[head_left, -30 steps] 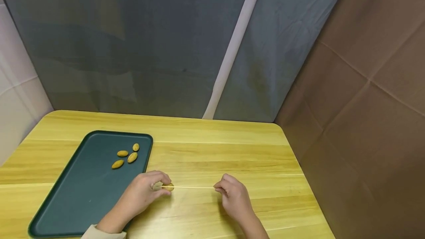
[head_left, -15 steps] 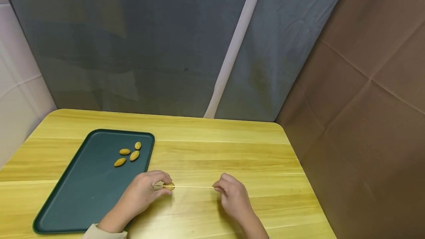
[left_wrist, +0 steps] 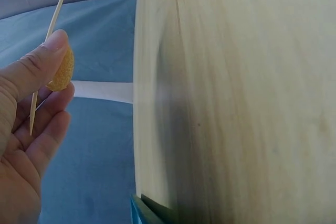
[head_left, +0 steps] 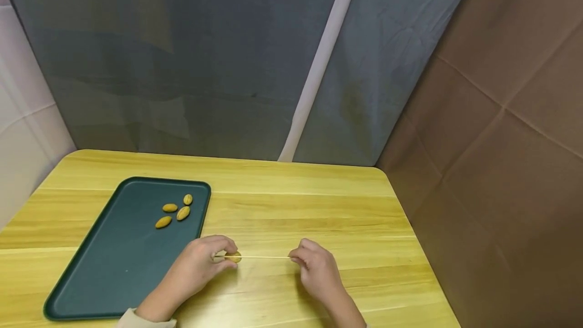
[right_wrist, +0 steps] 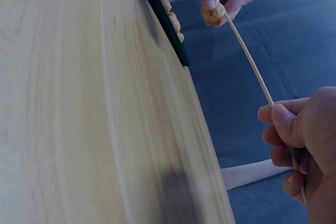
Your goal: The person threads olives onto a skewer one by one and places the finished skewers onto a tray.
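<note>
My left hand (head_left: pixel 197 264) pinches an oval golden-brown snack piece (left_wrist: pixel 64 72) between thumb and fingers, above the table. A thin wooden skewer (head_left: pixel 265 257) runs through or along the piece; its pointed tip comes out on the palm side in the left wrist view. Over to the right, my right hand (head_left: pixel 316 268) grips the skewer's other end with thumb and fingers. The skewer lies nearly level between both hands in the head view. In the right wrist view, the snack piece (right_wrist: pixel 214 15) sits at the far end of the skewer.
A dark green tray (head_left: pixel 105 262) lies on the left of the wooden table (head_left: pixel 291 206), just beyond my left forearm. Several similar oval snack pieces (head_left: pixel 183 213) rest near its back right corner. Grey cloth (head_left: pixel 205 65) hangs behind, brown cloth (head_left: pixel 501 166) at the right.
My right hand has shifted slightly left, toward my left hand, so less skewer shows between them. The pieces on the tray keep their places.
</note>
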`<state>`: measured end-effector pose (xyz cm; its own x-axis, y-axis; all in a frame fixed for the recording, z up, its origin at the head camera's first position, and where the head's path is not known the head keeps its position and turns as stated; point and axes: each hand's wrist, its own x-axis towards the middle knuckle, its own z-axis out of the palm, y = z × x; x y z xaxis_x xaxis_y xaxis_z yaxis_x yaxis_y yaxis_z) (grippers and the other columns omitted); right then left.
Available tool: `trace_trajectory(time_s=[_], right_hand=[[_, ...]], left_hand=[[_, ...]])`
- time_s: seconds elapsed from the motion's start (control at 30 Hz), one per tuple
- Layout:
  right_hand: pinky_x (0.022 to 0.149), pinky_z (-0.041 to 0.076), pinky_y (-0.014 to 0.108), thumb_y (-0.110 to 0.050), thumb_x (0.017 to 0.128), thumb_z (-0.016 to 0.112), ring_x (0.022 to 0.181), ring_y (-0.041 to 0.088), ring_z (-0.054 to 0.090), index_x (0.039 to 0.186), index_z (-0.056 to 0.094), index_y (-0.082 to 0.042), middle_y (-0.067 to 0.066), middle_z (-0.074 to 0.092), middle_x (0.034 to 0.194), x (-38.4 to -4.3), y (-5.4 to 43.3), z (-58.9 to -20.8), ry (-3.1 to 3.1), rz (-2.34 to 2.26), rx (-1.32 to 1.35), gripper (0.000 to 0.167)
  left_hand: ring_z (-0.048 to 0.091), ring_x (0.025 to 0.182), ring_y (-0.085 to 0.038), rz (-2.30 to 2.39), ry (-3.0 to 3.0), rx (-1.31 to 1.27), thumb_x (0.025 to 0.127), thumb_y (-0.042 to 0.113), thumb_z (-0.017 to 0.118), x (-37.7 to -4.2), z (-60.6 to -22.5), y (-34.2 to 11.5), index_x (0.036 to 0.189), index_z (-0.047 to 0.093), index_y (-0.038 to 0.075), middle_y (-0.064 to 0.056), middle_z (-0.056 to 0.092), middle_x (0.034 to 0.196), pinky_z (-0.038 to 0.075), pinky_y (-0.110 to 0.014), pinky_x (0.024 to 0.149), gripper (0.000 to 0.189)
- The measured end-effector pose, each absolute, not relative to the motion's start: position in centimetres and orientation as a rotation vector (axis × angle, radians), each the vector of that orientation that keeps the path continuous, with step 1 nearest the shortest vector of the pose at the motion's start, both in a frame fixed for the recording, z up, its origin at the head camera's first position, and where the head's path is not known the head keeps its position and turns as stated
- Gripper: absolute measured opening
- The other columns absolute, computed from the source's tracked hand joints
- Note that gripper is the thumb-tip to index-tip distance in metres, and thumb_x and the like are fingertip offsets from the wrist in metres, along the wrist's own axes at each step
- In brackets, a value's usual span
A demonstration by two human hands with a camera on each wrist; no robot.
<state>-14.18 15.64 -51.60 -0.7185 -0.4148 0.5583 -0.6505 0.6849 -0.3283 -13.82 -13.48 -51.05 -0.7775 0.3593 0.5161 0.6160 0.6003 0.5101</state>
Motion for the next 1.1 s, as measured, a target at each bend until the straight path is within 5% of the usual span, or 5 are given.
trace_trajectory(time_s=[1.1], right_hand=[[0.054,0.036,0.006,-0.002,0.077,0.084,0.061,-0.001,0.042,0.08,0.074,-0.013,-0.012,0.051,0.072,-13.98,14.71,-52.02,-2.449,0.611,0.84,0.015]], left_hand=[[0.069,0.083,-0.009,-0.903,-2.556,-0.806,0.068,0.017,0.093,-13.54,-50.5,-12.75,0.086,0.073,0.02,0.011,0.073,0.089,0.059,-0.029,0.072,0.027]])
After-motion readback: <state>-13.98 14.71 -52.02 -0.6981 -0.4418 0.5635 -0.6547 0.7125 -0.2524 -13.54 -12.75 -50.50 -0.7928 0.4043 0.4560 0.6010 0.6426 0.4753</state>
